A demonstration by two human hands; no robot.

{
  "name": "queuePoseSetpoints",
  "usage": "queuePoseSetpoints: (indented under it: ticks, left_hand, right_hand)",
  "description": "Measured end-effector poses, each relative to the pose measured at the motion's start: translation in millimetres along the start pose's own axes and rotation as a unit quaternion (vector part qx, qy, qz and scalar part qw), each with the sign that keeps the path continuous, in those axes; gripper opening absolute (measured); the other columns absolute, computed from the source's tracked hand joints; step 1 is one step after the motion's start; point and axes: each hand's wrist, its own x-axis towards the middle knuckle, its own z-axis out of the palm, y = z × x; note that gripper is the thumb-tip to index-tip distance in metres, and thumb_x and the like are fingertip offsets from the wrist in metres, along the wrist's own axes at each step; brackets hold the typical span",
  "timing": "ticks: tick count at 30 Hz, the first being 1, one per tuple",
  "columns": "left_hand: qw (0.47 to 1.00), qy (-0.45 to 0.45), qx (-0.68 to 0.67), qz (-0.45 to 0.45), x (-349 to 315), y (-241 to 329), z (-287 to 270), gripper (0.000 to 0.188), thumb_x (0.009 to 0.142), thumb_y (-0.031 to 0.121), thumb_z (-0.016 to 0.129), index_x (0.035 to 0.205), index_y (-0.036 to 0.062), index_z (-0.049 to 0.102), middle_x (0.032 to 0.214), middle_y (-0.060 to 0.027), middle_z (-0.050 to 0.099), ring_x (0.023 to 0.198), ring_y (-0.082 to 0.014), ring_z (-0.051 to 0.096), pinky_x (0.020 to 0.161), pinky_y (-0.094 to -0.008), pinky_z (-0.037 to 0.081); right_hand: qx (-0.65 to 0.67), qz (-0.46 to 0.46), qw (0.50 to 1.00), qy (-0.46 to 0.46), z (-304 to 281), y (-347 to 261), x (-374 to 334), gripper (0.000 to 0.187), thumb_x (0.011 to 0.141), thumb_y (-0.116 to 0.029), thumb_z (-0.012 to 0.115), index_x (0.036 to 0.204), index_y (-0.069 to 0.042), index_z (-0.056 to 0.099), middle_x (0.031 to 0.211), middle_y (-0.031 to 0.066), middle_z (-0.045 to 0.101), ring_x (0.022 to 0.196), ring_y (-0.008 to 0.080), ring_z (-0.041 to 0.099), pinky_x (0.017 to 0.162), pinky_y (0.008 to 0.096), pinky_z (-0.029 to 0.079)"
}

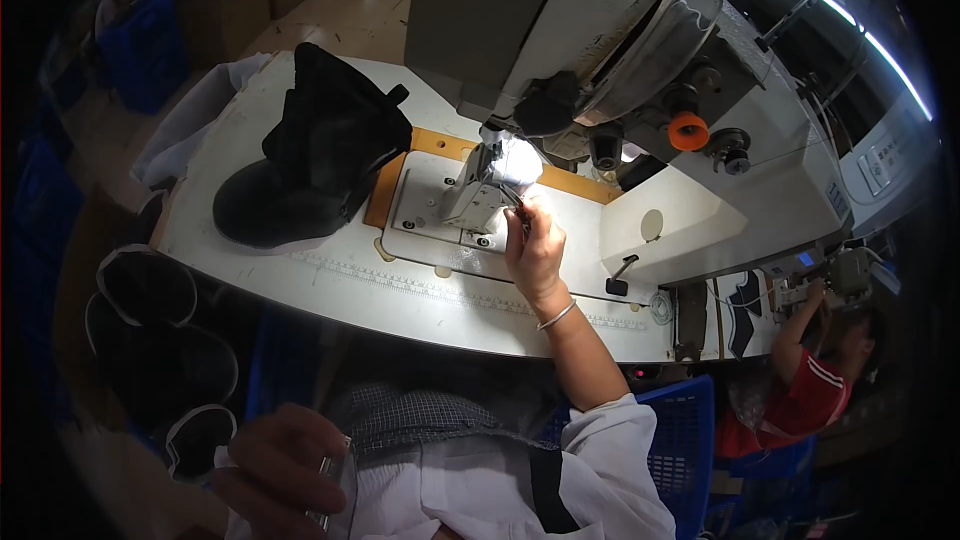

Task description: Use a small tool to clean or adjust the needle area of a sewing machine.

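Nearest the camera, low and left, the left hand (285, 475) is blurred and dim, fingers curled beside a clear, shiny-edged object (335, 480); whether it grips this or only overlaps it in the view, I cannot tell. Next to it, a dark checked cloth (430, 420) covers part of the white clothing at the lap. To the right of the lap stands a blue plastic lattice basket (690, 430). Beyond, the right hand (538, 245), a silver bangle (557, 315) at its wrist, reaches over the white worktable (450, 325) with thumb and fingers narrowed in a pinch on a thin dark tool (517, 202), probably metal, though glare hides its tip. The tool lies at these fingertips, well apart from the left hand, just beside the upright metal post (478, 195) of the large off-white sewing machine (700, 220). A printed ruler strip (420, 280) runs along the table on the near side of the post. A black high-top boot (310, 155) rests on the table left of the post, untouched by either hand. Farther off: a person in a red top (800, 400) at right; brown cardboard boxes (225, 15) at upper left.
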Motion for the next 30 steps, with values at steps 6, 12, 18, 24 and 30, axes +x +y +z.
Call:
queuePoseSetpoints:
  ticks: [6, 12, 18, 24, 30]
  left_hand:
    - [0.859, 0.049, -0.503, -0.082, -28.5, -13.5, 26.1, 0.013, 0.090, 0.007, 0.062, 0.089, 0.0099, 0.049, 0.082, -0.0003, 0.041, 0.065, -0.0084, 0.042, 0.065, -0.0222, 0.039]
    - [0.554, 0.082, -0.817, -0.136, -31.3, -19.9, 35.7, 0.024, 0.087, 0.006, 0.072, 0.089, 0.0100, 0.049, 0.086, -0.0007, 0.045, 0.070, -0.0058, 0.045, 0.070, -0.0215, 0.040]
    - [0.387, 0.065, -0.920, -0.017, -2.7, -17.4, 34.0, 0.028, 0.083, 0.006, 0.080, 0.095, 0.0170, 0.058, 0.094, -0.0020, 0.054, 0.094, -0.0222, 0.054, 0.088, -0.0327, 0.047]
    - [0.384, 0.066, -0.921, 0.017, 2.9, -17.7, 32.8, 0.028, 0.083, 0.004, 0.080, 0.094, 0.0168, 0.057, 0.092, -0.0012, 0.053, 0.092, -0.0198, 0.054, 0.086, -0.0319, 0.046]
    - [0.379, 0.064, -0.922, -0.042, -5.5, -19.2, 25.8, 0.031, 0.081, 0.002, 0.080, 0.095, 0.0168, 0.057, 0.092, -0.0019, 0.053, 0.099, -0.0235, 0.053, 0.085, -0.0308, 0.049]
  right_hand:
    - [-0.011, -0.015, 1.000, 0.001, 1.4, 0.0, 2.3, 0.025, 0.086, 0.002, 0.069, 0.107, 0.002, 0.055, 0.081, 0.0142, 0.063, 0.060, 0.0288, 0.061, 0.055, 0.0383, 0.050]
    - [-0.021, -0.010, 1.000, 0.003, 5.6, 0.6, 0.0, 0.024, 0.086, 0.003, 0.068, 0.107, 0.002, 0.056, 0.084, 0.0158, 0.064, 0.061, 0.0299, 0.062, 0.054, 0.0389, 0.050]
    - [-0.037, -0.024, 0.999, 0.014, 5.0, 0.9, 0.1, 0.023, 0.086, 0.003, 0.068, 0.106, 0.002, 0.056, 0.084, 0.0163, 0.064, 0.061, 0.0301, 0.061, 0.055, 0.0394, 0.050]
    - [-0.030, -0.010, 0.999, 0.004, 1.9, -2.0, 0.6, 0.022, 0.086, 0.003, 0.068, 0.104, 0.002, 0.056, 0.082, 0.0151, 0.063, 0.060, 0.0295, 0.061, 0.055, 0.0390, 0.049]
    - [-0.023, -0.022, 0.999, 0.016, 3.9, 2.5, -0.3, 0.025, 0.086, 0.002, 0.069, 0.106, 0.002, 0.056, 0.081, 0.0143, 0.062, 0.059, 0.0287, 0.060, 0.054, 0.0381, 0.049]
